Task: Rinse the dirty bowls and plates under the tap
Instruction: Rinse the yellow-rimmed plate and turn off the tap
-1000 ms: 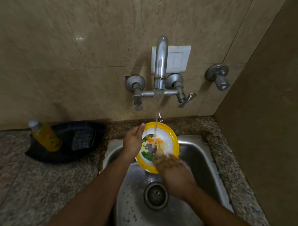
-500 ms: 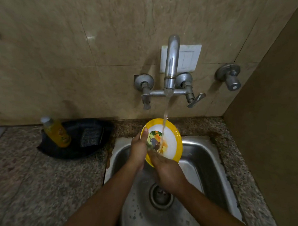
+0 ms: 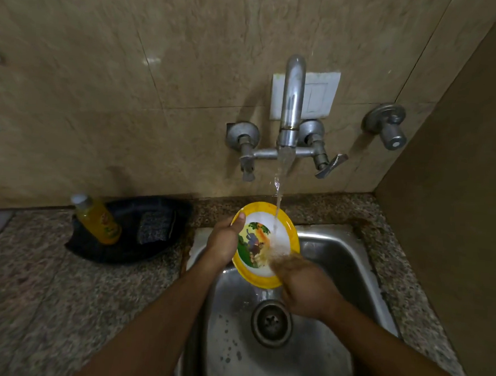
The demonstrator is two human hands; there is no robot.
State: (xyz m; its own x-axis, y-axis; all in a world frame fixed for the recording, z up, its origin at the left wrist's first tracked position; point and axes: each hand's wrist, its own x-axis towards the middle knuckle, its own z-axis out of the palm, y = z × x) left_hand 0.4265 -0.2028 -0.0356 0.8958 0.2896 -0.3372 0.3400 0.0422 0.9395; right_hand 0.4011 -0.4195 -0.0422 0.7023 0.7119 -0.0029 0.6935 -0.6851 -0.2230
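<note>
Left hand [image 3: 221,243] has the plate by its left rim, thumb hooked over the yellow edge near the top, fingers out of sight behind. That plate [image 3: 264,242] is a small yellow-rimmed one with a cartoon animal picture printed on a white centre, and it's held tilted up over the steel sink [image 3: 337,257], its face turned toward the camera and its top edge leaning back toward the wall. Water stream [image 3: 278,200] drops straight from the tap [image 3: 292,99] and lands on the right half of the plate's face, right where the right hand [image 3: 302,287] comes in. That right hand lies on the lower right of the plate; its fingertips are a blur under the splash, so whether they're flat on the face or curled round the rim I cannot tell. By the look of it, this is the rubbing stage of the rinse.

Here's the relation that counts: the stream hits right of the picture, while the printed left side, next to the left thumb, looks to be getting less water. The right hand is the nearer one to that wet zone; the left does the steering, so a turn of the plate would come from there.

Over on the granite surface [image 3: 37,292], a yellow bottle [image 3: 97,219] of liquid leans in a black tray [image 3: 119,250] beside a dark scrub pad [image 3: 155,226]. Its label is too blurred to read. No other writing shows anywhere.
</note>
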